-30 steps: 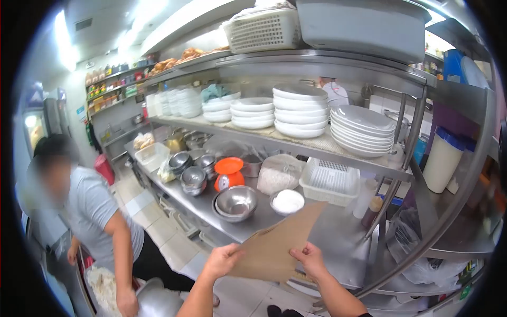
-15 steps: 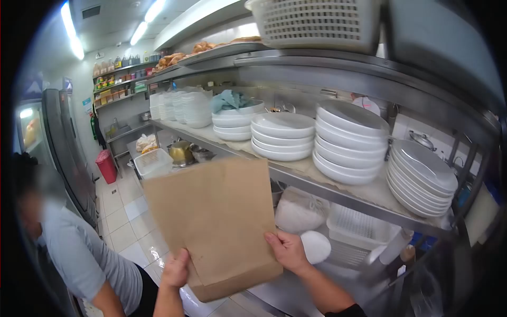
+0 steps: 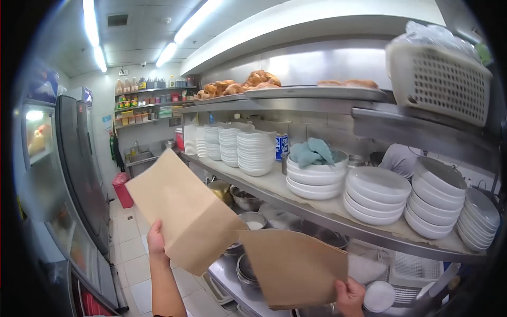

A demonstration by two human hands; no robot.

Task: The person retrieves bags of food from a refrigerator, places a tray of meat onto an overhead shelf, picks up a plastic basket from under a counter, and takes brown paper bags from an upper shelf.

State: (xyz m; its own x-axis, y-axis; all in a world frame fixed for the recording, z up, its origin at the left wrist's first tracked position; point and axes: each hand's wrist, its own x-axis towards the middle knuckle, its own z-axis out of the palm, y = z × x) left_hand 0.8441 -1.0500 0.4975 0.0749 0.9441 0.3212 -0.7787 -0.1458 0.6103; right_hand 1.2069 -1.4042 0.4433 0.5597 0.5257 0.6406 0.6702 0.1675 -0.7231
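Note:
My left hand (image 3: pixel 156 241) grips the lower left edge of a brown paper piece (image 3: pixel 185 211), which tilts up toward the left. At the lower right, my right hand (image 3: pixel 348 297) holds the corner of a second brown paper piece (image 3: pixel 293 267). The two pieces meet or overlap near the middle; whether they are joined I cannot tell. Both are in the air in front of the steel counter and partly hide the metal bowls (image 3: pixel 247 268) behind them.
Stacked white bowls (image 3: pixel 317 182) line a steel shelf (image 3: pixel 274 190). Above are roasted poultry pieces (image 3: pixel 261 79) and a white basket (image 3: pixel 449 79). Fridges (image 3: pixel 79 158) stand at left, a red bin (image 3: pixel 122 190) on the tiled floor (image 3: pixel 127 238). A person (image 3: pixel 401 160) is behind the shelf.
The view has turned left and up. The brown paper, earlier seen as one sheet or bag between my hands, now shows as two pieces spread apart. The co-worker at left has mostly left the view.

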